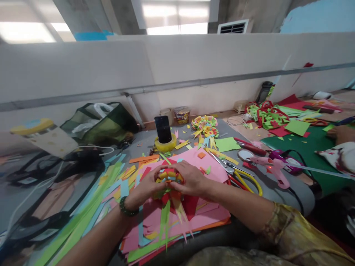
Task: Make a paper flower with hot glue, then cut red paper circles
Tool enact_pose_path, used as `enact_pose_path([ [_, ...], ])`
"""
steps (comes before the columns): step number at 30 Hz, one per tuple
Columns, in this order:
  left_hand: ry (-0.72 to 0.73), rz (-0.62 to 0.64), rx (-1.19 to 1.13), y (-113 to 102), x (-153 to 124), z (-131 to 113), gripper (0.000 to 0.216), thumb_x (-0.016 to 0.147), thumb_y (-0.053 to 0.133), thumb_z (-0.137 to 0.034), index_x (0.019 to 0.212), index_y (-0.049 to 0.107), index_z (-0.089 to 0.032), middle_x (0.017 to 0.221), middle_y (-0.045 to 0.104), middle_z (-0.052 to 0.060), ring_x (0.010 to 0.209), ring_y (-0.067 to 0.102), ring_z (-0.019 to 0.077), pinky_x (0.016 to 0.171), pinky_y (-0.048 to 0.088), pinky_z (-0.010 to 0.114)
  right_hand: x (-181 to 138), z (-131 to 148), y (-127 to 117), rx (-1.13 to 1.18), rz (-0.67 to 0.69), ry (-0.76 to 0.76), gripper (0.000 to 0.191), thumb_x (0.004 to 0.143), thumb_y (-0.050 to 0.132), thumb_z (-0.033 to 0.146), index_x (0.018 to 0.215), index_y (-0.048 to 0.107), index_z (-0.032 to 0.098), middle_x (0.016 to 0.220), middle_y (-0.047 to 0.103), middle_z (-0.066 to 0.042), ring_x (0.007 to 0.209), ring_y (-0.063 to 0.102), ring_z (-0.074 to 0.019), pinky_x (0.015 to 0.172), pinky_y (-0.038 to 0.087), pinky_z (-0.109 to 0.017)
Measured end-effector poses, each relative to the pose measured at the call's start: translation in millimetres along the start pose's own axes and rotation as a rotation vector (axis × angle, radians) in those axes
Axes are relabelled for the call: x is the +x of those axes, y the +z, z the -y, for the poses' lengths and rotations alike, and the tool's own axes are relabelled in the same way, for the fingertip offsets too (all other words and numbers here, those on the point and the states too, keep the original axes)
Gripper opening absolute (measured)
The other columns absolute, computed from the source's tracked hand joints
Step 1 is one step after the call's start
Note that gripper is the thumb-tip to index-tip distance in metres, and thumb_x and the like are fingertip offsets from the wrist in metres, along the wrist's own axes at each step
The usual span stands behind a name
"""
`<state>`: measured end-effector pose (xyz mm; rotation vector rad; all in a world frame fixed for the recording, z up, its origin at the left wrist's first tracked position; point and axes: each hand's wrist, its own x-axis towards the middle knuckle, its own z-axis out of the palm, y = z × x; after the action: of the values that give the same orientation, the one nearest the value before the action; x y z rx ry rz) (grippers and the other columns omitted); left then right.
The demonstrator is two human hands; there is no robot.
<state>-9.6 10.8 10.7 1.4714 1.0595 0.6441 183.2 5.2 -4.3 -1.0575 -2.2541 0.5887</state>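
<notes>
Both my hands grip a round paper rosette (168, 175) made of folded red, yellow, orange and light blue strips. My left hand (148, 186) curls around its left side, and my right hand (191, 180) wraps its right side, with fingers over the top. Green, yellow and pink paper tails (177, 208) hang below it toward me. Part of the rosette is hidden by my fingers. Under it lie a red paper piece (191, 208) and a stack of pink paper sheets (213, 166).
Right of the stack are yellow-handled scissors (245, 181) and a pink glue gun (273, 170). A phone (163, 129) stands in a yellow tape roll (166, 145). Behind sits a multicoloured paper rosette (205, 126). Paper strips (80, 210) cover the left; another person's hand (342, 133) is far right.
</notes>
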Motion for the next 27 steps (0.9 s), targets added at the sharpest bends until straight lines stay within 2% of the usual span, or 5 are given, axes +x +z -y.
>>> enact_pose_path([
  [5,0.004,-0.086,-0.266,-19,-5,-12,0.059,0.058,0.079,-0.025,0.114,0.065,-0.02,0.101,0.075,0.006,0.082,0.071,0.0218,0.072,0.057,0.029,-1,-10,-8,0.307,0.078,0.047,0.062,0.093,0.049,0.058,0.14,0.05,0.017,0.144,0.054,-0.016,0.132,0.049,-0.0278,0.11,0.038,-0.047],
  [14,0.141,-0.29,-0.723,-65,-19,-31,0.069,0.056,0.059,-0.006,0.123,0.066,-0.022,0.071,0.069,-0.002,0.051,0.058,0.0098,0.046,0.048,0.016,14,-28,-20,0.241,-0.15,0.25,0.04,0.096,0.043,0.049,0.096,0.069,0.018,0.1,0.072,-0.008,0.096,0.065,-0.0223,0.086,0.05,-0.037],
  [18,0.156,-0.304,-0.728,-70,-20,-33,0.072,0.056,0.056,-0.005,0.125,0.065,-0.023,0.064,0.065,-0.004,0.047,0.056,0.0087,0.043,0.045,0.015,12,-12,-38,-0.064,0.077,0.431,0.034,0.091,0.057,0.039,0.114,0.068,0.016,0.117,0.07,-0.014,0.106,0.066,-0.0261,0.089,0.05,-0.035],
  [21,0.155,-0.298,-0.721,-67,-18,-32,0.075,0.053,0.058,-0.004,0.127,0.064,-0.019,0.068,0.069,-0.002,0.051,0.059,0.0092,0.046,0.047,0.015,3,13,-40,-0.385,0.338,0.485,0.073,0.076,0.075,0.053,0.134,0.057,0.011,0.13,0.062,-0.023,0.119,0.06,-0.0374,0.096,0.047,-0.042],
  [27,0.187,-0.249,-0.679,-69,-15,-26,0.075,0.053,0.064,-0.008,0.127,0.063,-0.018,0.068,0.069,-0.004,0.047,0.056,0.0086,0.043,0.046,0.015,-12,67,-2,-0.594,0.475,0.201,0.088,0.074,0.073,0.063,0.133,0.055,0.0,0.124,0.063,-0.03,0.113,0.061,-0.0398,0.094,0.047,-0.047],
])
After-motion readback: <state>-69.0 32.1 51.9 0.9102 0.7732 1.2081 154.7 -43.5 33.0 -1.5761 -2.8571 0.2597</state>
